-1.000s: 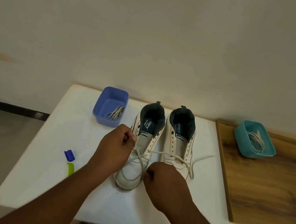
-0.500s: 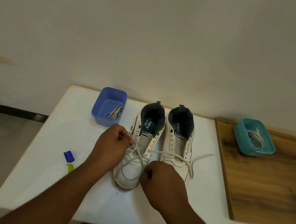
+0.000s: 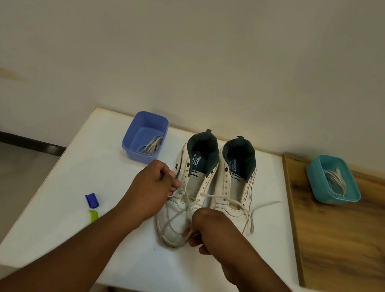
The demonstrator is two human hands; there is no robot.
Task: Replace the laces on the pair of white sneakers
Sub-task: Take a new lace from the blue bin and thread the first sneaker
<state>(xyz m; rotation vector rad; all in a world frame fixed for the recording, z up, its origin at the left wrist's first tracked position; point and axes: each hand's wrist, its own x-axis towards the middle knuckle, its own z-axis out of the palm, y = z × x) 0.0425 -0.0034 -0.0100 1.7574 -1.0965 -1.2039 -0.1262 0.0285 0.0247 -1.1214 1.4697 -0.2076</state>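
Your left hand (image 3: 152, 190) pinches the lace (image 3: 186, 207) at the left sneaker (image 3: 186, 195), mid-table by the back edge; your right hand (image 3: 210, 233) grips its other run near the toe. Pull unevenly and one end slips back out of its eyelet — or drags the shoe.

White table (image 3: 86, 180) carries 2 sneakers (image 3: 208, 185), blue tub (image 3: 145, 136), wooden board (image 3: 351, 244), clip (image 3: 92, 206).

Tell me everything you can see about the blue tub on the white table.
The blue tub is a small open container, rectangular with rounded corners, plastic by its look and periwinkle blue. It stands upright near the white table's far edge, left of the sneakers and apart from them. A loose bundle of pale laces lies inside against its right wall. Neither hand touches it.
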